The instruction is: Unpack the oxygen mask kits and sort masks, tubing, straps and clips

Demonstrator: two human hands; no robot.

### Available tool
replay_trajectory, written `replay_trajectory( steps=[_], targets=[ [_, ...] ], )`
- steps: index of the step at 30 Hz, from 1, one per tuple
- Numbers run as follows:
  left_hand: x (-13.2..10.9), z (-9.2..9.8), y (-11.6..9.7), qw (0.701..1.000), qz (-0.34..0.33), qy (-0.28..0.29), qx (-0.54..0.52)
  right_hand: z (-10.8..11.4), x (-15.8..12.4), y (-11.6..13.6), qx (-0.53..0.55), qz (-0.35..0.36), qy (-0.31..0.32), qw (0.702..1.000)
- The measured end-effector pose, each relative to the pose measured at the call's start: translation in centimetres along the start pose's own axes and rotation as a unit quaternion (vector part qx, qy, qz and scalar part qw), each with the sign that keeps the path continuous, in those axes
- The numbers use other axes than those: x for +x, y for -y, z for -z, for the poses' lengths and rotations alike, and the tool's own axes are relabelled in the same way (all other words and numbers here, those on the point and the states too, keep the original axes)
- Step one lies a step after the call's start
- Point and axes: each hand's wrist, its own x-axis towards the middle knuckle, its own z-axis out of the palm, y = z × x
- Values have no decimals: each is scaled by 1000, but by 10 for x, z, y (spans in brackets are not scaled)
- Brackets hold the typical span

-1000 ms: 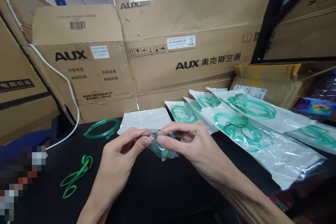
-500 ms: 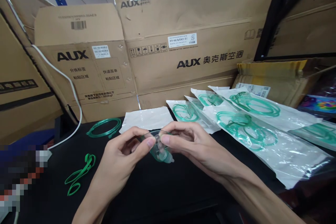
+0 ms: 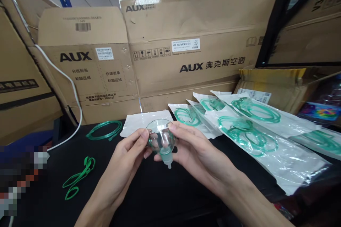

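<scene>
Between my two hands is a clear greenish oxygen mask (image 3: pixel 160 142), its pale connector pointing down toward me. My left hand (image 3: pixel 134 143) pinches the mask's left edge between thumb and fingers. On the other side, my right hand (image 3: pixel 190 145) grips the right edge, with some fingers behind and under the mask, seen through its clear wall. A green elastic strap (image 3: pixel 80 177) lies loosely looped on the black table, left of my left forearm. Behind it rests a coil of green tubing (image 3: pixel 104 130).
Several clear-and-white packets (image 3: pixel 247 134) with green tubing spread over the right side. A flat white packet (image 3: pixel 146 117) lies behind my hands. Cardboard panels (image 3: pixel 202 21) wall off the back, and a white cable (image 3: pixel 76 92) runs down at left. A black table surface (image 3: pixel 149 198) lies below.
The mask has turned upright, with its dome facing me and the connector downward. Both hands have shifted from pinching close together near its middle to holding its opposite sides.
</scene>
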Motion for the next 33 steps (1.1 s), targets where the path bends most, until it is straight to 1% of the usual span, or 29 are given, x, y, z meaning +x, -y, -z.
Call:
replay_trajectory(
  steps=[4,9,15,21,24,28,33],
  targets=[
    [1,-1,0,1000,-4,-3,-15,-1,-1,-1,6,3,2,1000],
    [0,1,-1,1000,2,14,-20,-1,-1,-3,-3,1,8,1000],
    [-2,-1,-5,999,5,32,-37,-2,0,-4,3,-11,9,1000],
    [-3,0,-8,998,17,42,-41,-4,-1,-3,-2,-21,29,999],
    [-4,0,-9,998,30,47,-39,-4,-3,-3,0,-18,37,999],
    [-6,0,-11,997,29,57,-42,-4,-3,-4,-10,-8,36,999],
    [-6,-2,-10,996,36,49,-67,-2,-3,-4,-32,-15,31,999]
  ],
)
